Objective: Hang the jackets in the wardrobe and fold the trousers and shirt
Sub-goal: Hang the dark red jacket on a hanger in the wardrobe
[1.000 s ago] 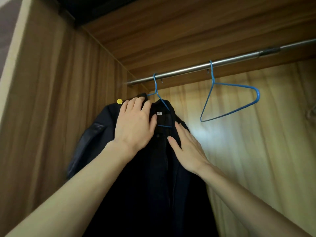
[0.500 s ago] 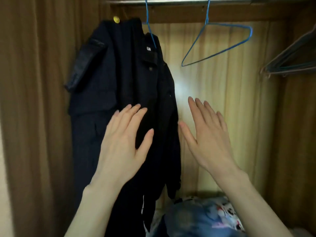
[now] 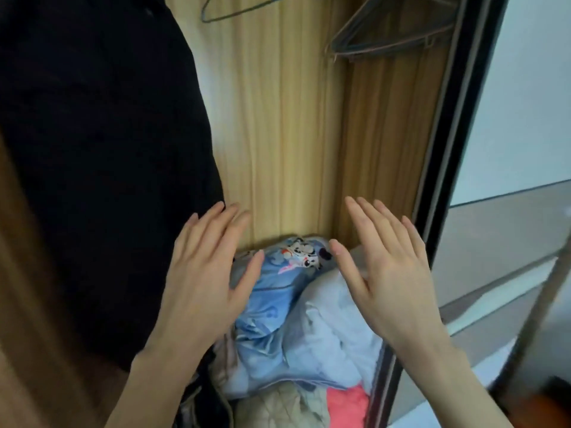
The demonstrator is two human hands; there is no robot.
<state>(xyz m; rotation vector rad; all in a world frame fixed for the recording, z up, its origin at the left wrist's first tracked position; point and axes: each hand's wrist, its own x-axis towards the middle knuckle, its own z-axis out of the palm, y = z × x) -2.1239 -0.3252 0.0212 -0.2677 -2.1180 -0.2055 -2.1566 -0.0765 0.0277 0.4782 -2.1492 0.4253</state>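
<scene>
The dark jacket (image 3: 102,143) hangs inside the wardrobe (image 3: 296,125) at the left, filling the upper left of the view, its hem hanging just left of the heap of bedding; its collar and hanger are now out of frame. A second ago both hands were on the collar, settling it on a blue hanger on the rail; half a second ago they had come off and hung in front of the garment; now they are lower again and the view has dropped and swung right, toward the wardrobe's edge and the room beyond. In my judgement this jacket is done, and the person is turning away for the next garment; no trousers or shirt can be identified here. The left hand (image 3: 200,285) is spread flat, fingers straight, palm away, holding nothing; it sits just beside the jacket's lower edge and whether it touches the cloth cannot be told. The right hand (image 3: 392,282) is likewise flat and empty, well clear of the jacket, in front of the back panel. Below them lies blue patterned bedding (image 3: 278,291) with a pink cloth (image 3: 347,406) beneath. An empty blue hanger (image 3: 228,12) and a bunch of spare hangers (image 3: 386,35) remain above. The sliding door frame (image 3: 445,168) bounds the right side.
</scene>
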